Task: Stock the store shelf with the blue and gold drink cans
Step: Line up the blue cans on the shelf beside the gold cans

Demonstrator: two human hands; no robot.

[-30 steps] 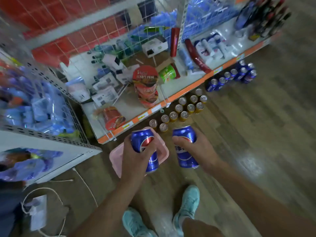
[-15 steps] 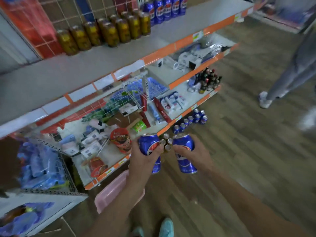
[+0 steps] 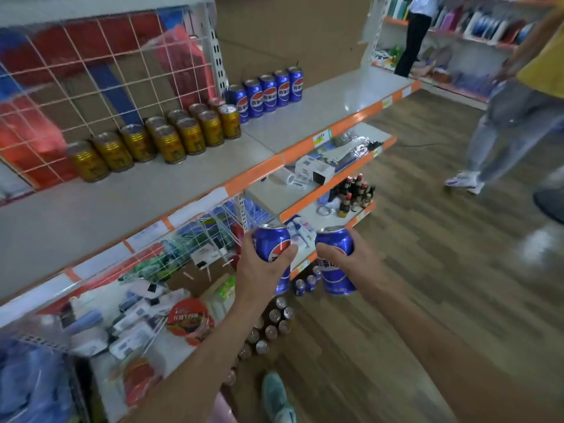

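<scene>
My left hand point(image 3: 262, 270) grips an upright blue drink can point(image 3: 270, 242), and my right hand point(image 3: 345, 257) grips a second blue can point(image 3: 335, 239) beside it. Both are held in front of the lower shelves, below the grey top shelf point(image 3: 290, 126). On that shelf stand several gold cans point(image 3: 171, 138) along the wire back, with a row of blue cans point(image 3: 268, 91) to their right. More gold cans point(image 3: 271, 325) and blue cans point(image 3: 306, 282) stand on the wooden floor by the shelf foot.
Lower shelves hold boxes, dark bottles point(image 3: 354, 193) and a red noodle bowl point(image 3: 187, 320). A person in grey trousers point(image 3: 500, 126) walks at the right, another person point(image 3: 410, 35) stands by the far shelving. My teal shoe point(image 3: 276, 398) is at the bottom.
The view has lifted from the floor and bottom shelf to the top shelf. Both hands have risen with their blue cans. The pink basket has nearly left the view.
</scene>
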